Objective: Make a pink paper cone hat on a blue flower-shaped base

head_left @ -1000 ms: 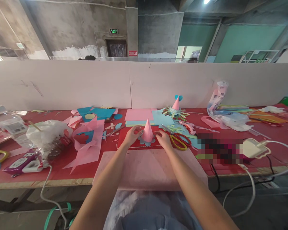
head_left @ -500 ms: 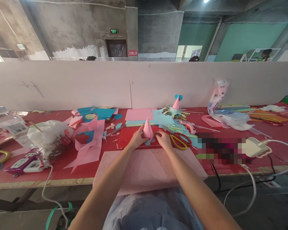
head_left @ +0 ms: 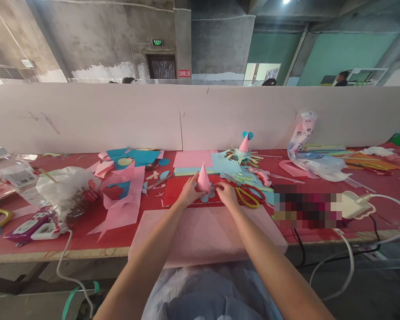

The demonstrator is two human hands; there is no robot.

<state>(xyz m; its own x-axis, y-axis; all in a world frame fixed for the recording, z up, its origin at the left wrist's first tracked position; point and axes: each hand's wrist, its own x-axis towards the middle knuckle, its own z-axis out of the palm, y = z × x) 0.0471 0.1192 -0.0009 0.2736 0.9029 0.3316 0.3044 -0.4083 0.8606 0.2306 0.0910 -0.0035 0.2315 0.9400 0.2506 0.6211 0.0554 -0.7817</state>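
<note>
My left hand (head_left: 188, 191) is closed round the lower left side of a pink paper cone (head_left: 204, 180), which stands point up. Small blue-grey rounded paper pieces (head_left: 205, 198) show at the cone's base. Just right of the base is my right hand (head_left: 226, 192), its fingertips pinched together beside those pieces. What the right fingers hold, if anything, is too small to make out. Under both hands lies a red sheet or board (head_left: 176, 189). Farther back stands another pink cone (head_left: 244, 144) with blue round pieces on top and a fringed paper ring round its base.
Yellow-handled scissors (head_left: 248, 198) lie right of my right hand, near a pink glue gun (head_left: 264, 178). Cut pink paper (head_left: 128, 209) and a plastic bag (head_left: 66, 186) are to the left. A pink padded block (head_left: 206, 235) lies at the front edge. A white partition (head_left: 126, 115) rises behind.
The cone has shifted slightly left with my left hand, and more of the blue-grey pieces shows at its right side. A person in the far right background has moved left.
</note>
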